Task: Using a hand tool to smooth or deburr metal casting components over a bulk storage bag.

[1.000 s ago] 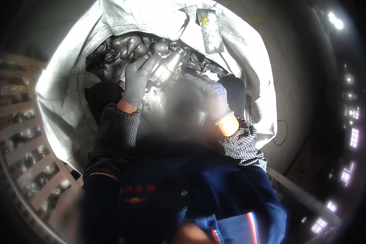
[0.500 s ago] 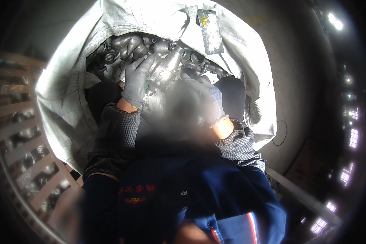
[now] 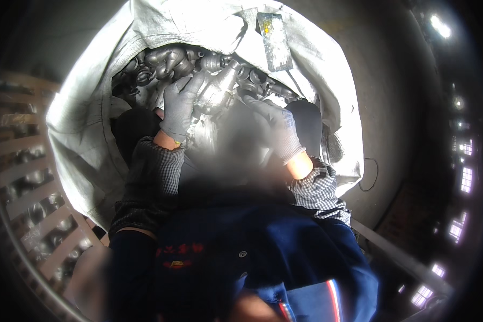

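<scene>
My left hand (image 3: 180, 104), in a grey glove, is closed on the left side of a shiny grey metal pipe fitting (image 3: 219, 88). The fitting tapers to a narrower end that points up and to the right. My right hand (image 3: 278, 122), gloved too, is at the fitting's lower right with its fingers drawn together around something dark and small. A blurred patch in front hides part of that hand, so what it grips does not show. Beneath and beyond both hands, many similar grey fittings (image 3: 169, 60) lie heaped inside a large white woven bag (image 3: 86, 126).
A dark, worn plate with a yellow mark (image 3: 274, 43) rests on the bag's far rim. To the left stands a slatted crate (image 3: 24, 142) with metal parts behind its slats. On the floor at the right lies a thin cord (image 3: 377, 174).
My right hand has shifted slightly, its wrist a little further right and its fingers stretched more toward the fitting. My left hand keeps its hold on the fitting.
</scene>
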The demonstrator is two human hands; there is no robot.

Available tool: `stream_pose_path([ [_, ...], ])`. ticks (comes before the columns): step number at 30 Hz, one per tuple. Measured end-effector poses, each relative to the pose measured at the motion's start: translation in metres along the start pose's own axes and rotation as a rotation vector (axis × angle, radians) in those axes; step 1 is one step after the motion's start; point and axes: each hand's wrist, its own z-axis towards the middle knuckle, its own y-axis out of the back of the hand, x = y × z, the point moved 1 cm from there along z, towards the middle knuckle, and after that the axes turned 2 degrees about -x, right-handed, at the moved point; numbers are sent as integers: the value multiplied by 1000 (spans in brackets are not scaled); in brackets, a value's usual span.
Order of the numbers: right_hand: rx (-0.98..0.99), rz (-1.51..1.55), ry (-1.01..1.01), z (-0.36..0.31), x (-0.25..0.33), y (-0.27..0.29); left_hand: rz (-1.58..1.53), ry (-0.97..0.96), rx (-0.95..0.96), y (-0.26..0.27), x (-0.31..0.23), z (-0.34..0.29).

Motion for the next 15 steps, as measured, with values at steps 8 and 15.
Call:
stream_pose_path([
  [8, 26, 73, 51, 0, 2, 1, -32, -8, -19, -3, -3, -2],
  [15, 83, 17, 36, -1, -5, 1, 64, -108, -58, -6, -6, -3],
])
